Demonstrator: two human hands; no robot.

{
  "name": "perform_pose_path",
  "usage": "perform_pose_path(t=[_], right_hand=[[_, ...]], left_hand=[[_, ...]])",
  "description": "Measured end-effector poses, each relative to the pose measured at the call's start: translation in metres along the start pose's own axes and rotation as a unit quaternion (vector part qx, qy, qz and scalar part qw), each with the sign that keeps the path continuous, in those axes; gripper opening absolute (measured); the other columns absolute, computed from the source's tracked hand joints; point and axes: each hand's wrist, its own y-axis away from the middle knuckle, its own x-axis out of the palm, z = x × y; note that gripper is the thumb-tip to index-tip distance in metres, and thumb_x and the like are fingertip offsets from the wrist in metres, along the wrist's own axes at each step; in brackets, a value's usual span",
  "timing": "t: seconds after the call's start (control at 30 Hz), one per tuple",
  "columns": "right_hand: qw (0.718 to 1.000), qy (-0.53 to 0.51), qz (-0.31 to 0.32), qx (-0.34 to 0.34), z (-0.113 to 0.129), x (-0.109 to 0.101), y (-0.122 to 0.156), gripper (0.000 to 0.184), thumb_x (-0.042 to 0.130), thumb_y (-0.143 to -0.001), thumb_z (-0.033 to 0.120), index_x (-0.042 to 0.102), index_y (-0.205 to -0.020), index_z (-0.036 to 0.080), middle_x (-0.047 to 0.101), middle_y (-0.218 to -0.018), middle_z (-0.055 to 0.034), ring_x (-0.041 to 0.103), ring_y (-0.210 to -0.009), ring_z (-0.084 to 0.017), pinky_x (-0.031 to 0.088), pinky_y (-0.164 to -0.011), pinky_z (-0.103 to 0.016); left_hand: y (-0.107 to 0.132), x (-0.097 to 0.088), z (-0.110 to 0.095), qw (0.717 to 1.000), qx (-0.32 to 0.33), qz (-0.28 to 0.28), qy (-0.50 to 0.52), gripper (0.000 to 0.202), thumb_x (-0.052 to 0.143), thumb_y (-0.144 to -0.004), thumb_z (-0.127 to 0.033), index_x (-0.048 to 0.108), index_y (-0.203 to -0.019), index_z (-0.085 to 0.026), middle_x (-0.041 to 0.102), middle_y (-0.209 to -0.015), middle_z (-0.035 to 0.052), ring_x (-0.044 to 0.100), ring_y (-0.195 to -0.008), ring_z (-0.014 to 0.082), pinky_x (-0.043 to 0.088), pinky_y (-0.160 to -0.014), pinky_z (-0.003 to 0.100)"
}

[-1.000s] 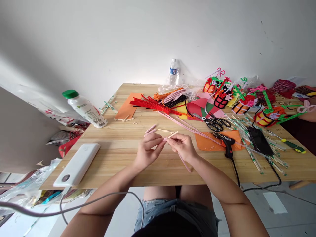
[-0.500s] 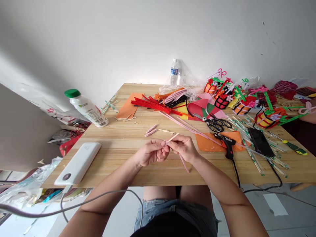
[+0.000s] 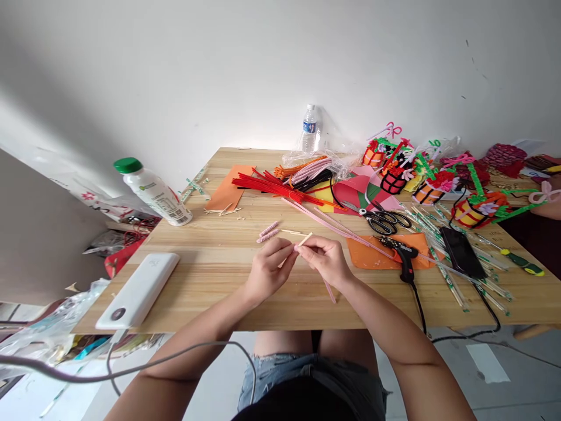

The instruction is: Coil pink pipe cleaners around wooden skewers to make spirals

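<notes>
Above the front of the table, my left hand (image 3: pixel 272 266) and my right hand (image 3: pixel 326 260) meet fingertip to fingertip. A short, pale wooden stick (image 3: pixel 305 238) pokes up from the right hand's pinch. A pink pipe cleaner (image 3: pixel 329 291) hangs below that hand, its upper part hidden by the fingers. The left thumb and fingers are pinched on the pink pipe cleaner where it meets the stick. Just beyond the hands lie two short pink coiled pieces (image 3: pixel 268 233) and a few bare sticks (image 3: pixel 293 232). Long pink pipe cleaners (image 3: pixel 324 221) stretch out behind.
Right of my hands, a black glue gun (image 3: pixel 407 255) rests on orange felt (image 3: pixel 363 254), near scissors (image 3: pixel 381 221), a phone (image 3: pixel 463 252) and a screwdriver (image 3: pixel 521 261). Red pipe cleaners (image 3: pixel 276 186) and decorated little baskets (image 3: pixel 432 190) lie behind. A power bank (image 3: pixel 138 292) and bottle (image 3: pixel 153 193) stand left.
My left hand has turned over, its back now facing up, with the fingers still pinched at the same spot. The stick has tilted and shifted slightly left. The right hand has barely moved.
</notes>
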Motion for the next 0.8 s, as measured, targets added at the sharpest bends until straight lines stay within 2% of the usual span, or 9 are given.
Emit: perform_pose_path(t=[0.1, 0.2, 0.3, 0.37, 0.43, 0.53, 0.63, 0.73, 0.8], right_hand=[[0.976, 0.165, -0.031, -0.139, 0.000, -0.007, -0.002, 0.017, 0.059, -0.086, 0.026, 0.066, -0.073, 0.017, 0.065, -0.072, -0.0057, 0.057, -0.063, -0.014, 0.046, -0.057, -0.026], [0.910, 0.331, -0.031, -0.250, -0.006, -0.014, -0.003, 0.019, 0.051, -0.091, 0.020, 0.068, -0.083, 0.017, 0.066, -0.078, -0.0083, 0.061, -0.070, -0.016, 0.049, -0.064, -0.028], [0.854, 0.427, 0.010, -0.299, -0.014, -0.016, -0.003, 0.023, 0.045, -0.094, 0.018, 0.067, -0.088, 0.016, 0.063, -0.077, -0.0088, 0.061, -0.073, -0.018, 0.049, -0.068, -0.028], [0.832, 0.456, 0.030, -0.314, -0.017, -0.016, -0.002, 0.025, 0.042, -0.096, 0.018, 0.066, -0.091, 0.015, 0.061, -0.075, -0.0086, 0.061, -0.072, -0.018, 0.049, -0.067, -0.028], [0.821, 0.468, 0.039, -0.325, -0.018, -0.016, -0.002, 0.027, 0.039, -0.097, 0.016, 0.065, -0.095, 0.014, 0.062, -0.075, -0.0085, 0.060, -0.072, -0.018, 0.049, -0.066, -0.029], [0.818, 0.463, 0.047, -0.338, -0.018, -0.013, -0.002, 0.026, 0.039, -0.096, 0.014, 0.065, -0.096, 0.013, 0.063, -0.075, -0.0087, 0.061, -0.072, -0.018, 0.051, -0.067, -0.030], [0.832, 0.431, 0.029, -0.349, -0.019, -0.010, -0.002, 0.023, 0.043, -0.094, 0.014, 0.067, -0.097, 0.015, 0.066, -0.081, -0.0102, 0.064, -0.078, -0.020, 0.055, -0.074, -0.033], [0.875, 0.339, -0.031, -0.344, -0.019, -0.004, -0.001, 0.019, 0.049, -0.091, 0.015, 0.067, -0.098, 0.019, 0.069, -0.091, -0.0101, 0.066, -0.088, -0.020, 0.056, -0.080, -0.034], [0.912, 0.254, -0.069, -0.313, -0.019, 0.000, 0.002, 0.015, 0.054, -0.090, 0.016, 0.067, -0.095, 0.020, 0.069, -0.094, -0.0095, 0.066, -0.089, -0.019, 0.056, -0.078, -0.032]], left_hand=[[-0.005, -0.005, -0.002, 0.997, -0.044, 0.060, 0.015, 0.026, 0.056, -0.084, -0.022, 0.065, -0.108, -0.017, 0.060, -0.093, 0.0082, 0.055, -0.074, 0.0146, 0.052, -0.069, 0.033], [-0.008, -0.009, -0.005, 0.991, -0.090, 0.077, 0.058, 0.032, 0.057, -0.082, -0.029, 0.064, -0.110, -0.015, 0.060, -0.092, 0.0086, 0.053, -0.074, 0.0150, 0.052, -0.068, 0.034], [-0.007, -0.007, -0.006, 0.964, -0.192, 0.108, 0.148, 0.031, 0.059, -0.083, -0.037, 0.064, -0.102, -0.013, 0.062, -0.082, 0.0066, 0.053, -0.068, 0.0132, 0.049, -0.063, 0.029], [-0.006, -0.004, -0.005, 0.930, -0.274, 0.123, 0.214, 0.033, 0.058, -0.084, -0.043, 0.064, -0.096, -0.012, 0.062, -0.076, 0.0049, 0.052, -0.061, 0.0112, 0.046, -0.055, 0.025], [-0.006, -0.002, -0.004, 0.899, -0.323, 0.133, 0.265, 0.036, 0.060, -0.082, -0.047, 0.063, -0.094, -0.013, 0.062, -0.073, 0.0034, 0.050, -0.054, 0.0095, 0.043, -0.049, 0.022], [-0.005, -0.001, -0.004, 0.888, -0.340, 0.132, 0.281, 0.035, 0.062, -0.080, -0.047, 0.063, -0.092, -0.013, 0.062, -0.070, 0.0021, 0.049, -0.050, 0.0086, 0.039, -0.045, 0.021], [-0.003, 0.000, -0.005, 0.916, -0.320, 0.097, 0.224, 0.029, 0.060, -0.083, -0.042, 0.064, -0.086, -0.014, 0.059, -0.063, 0.0002, 0.048, -0.048, 0.0088, 0.037, -0.044, 0.021], [0.002, 0.002, -0.005, 0.944, -0.274, 0.065, 0.174, 0.025, 0.055, -0.087, -0.038, 0.066, -0.081, -0.017, 0.053, -0.054, -0.0021, 0.047, -0.046, 0.0097, 0.037, -0.045, 0.022], [0.006, 0.003, -0.004, 0.956, -0.241, 0.050, 0.162, 0.025, 0.053, -0.089, -0.036, 0.066, -0.079, -0.018, 0.053, -0.054, -0.0018, 0.048, -0.046, 0.0105, 0.037, -0.047, 0.023]])
